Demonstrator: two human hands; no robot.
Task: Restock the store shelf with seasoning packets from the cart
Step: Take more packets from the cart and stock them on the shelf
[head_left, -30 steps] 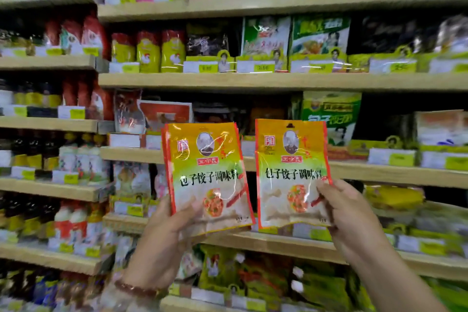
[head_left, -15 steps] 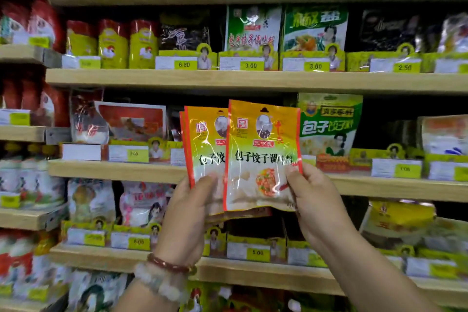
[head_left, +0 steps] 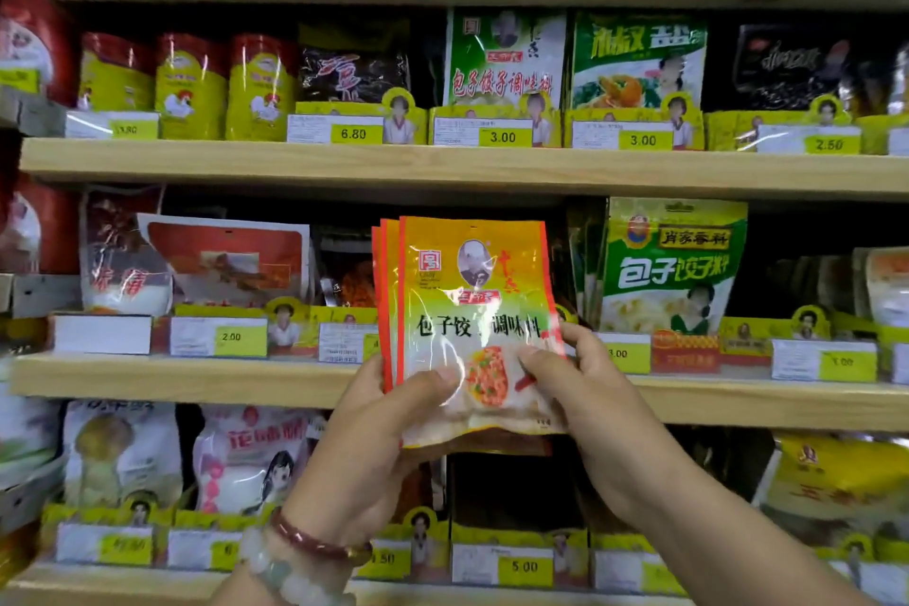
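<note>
A stack of orange-and-yellow seasoning packets (head_left: 467, 290) stands upright in front of the middle wooden shelf (head_left: 196, 376). My left hand (head_left: 374, 428) grips the stack at its lower left, thumb on the front packet. My right hand (head_left: 585, 389) holds the lower right edge, thumb across the front. The packets overlap almost fully, with red edges of the rear ones showing at the left. Behind them the shelf slot looks dark.
Green dumpling-seasoning bags (head_left: 669, 271) stand just right of the packets, a red-and-white bag (head_left: 231, 261) to the left. Yellow price-tag holders (head_left: 501, 135) line every shelf edge. Yellow-and-red tubs (head_left: 192, 89) sit on the shelf above. The cart is out of view.
The two packets, held apart a second ago, have been brought together into one stack. The view has moved closer to the shelf and the stack sits more centred.
</note>
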